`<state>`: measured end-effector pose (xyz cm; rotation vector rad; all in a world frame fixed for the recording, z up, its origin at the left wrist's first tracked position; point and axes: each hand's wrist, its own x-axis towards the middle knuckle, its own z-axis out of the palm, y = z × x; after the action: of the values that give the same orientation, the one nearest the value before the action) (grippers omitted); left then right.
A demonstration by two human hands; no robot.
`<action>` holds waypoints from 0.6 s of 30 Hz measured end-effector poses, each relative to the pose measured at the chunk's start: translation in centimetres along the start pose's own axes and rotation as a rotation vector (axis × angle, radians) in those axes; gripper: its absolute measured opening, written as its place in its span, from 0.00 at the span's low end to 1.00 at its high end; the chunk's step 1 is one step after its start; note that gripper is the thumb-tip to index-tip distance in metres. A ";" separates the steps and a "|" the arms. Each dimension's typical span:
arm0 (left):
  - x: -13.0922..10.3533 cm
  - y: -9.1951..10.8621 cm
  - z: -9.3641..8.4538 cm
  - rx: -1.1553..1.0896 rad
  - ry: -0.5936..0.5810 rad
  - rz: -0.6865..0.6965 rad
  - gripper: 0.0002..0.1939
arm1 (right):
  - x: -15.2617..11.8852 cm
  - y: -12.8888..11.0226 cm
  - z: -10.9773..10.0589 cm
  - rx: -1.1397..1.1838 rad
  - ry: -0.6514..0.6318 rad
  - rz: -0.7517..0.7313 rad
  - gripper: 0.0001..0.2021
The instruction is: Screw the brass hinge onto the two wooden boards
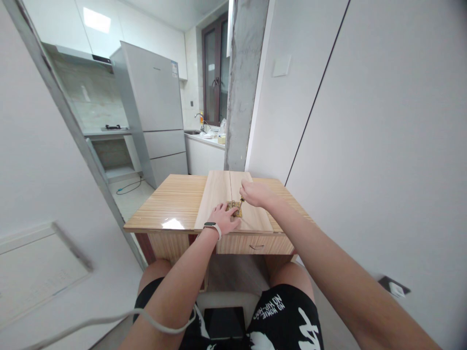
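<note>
Two pale wooden boards (pixel 215 194) lie side by side on the desk, with a narrow seam between them. A brass-coloured metal hinge (pixel 237 212) rests across that seam, partly covered by my fingers. My left hand (pixel 225 218) is spread flat, its fingertips touching the hinge and the board around it. In my right hand (pixel 253 193) is a screwdriver (pixel 241 200), its handle mostly hidden by the closed fingers. The screwdriver points down at the hinge's right leaf; whether a screw sits under its tip is too small to tell.
The boards lie on a striped wooden desk (pixel 164 199) with a drawer (pixel 255 244) at its front. A white wall (pixel 365 146) stands close on the right. Beyond the desk are a fridge (pixel 156 92) and a sink counter. A pale cable (pixel 109 318) crosses near my left forearm.
</note>
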<state>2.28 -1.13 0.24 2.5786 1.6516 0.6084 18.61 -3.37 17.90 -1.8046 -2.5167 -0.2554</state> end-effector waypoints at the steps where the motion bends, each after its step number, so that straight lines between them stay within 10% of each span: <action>1: 0.0 0.0 0.0 -0.002 0.001 0.001 0.31 | 0.0 0.1 0.1 0.028 -0.010 -0.016 0.19; 18: 0.0 0.0 0.0 -0.004 -0.003 -0.002 0.30 | 0.7 -0.1 -0.5 -0.067 0.016 0.005 0.28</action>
<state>2.31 -1.14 0.30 2.5733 1.6497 0.6063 18.29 -2.78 18.51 -1.8239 -2.5219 -0.3576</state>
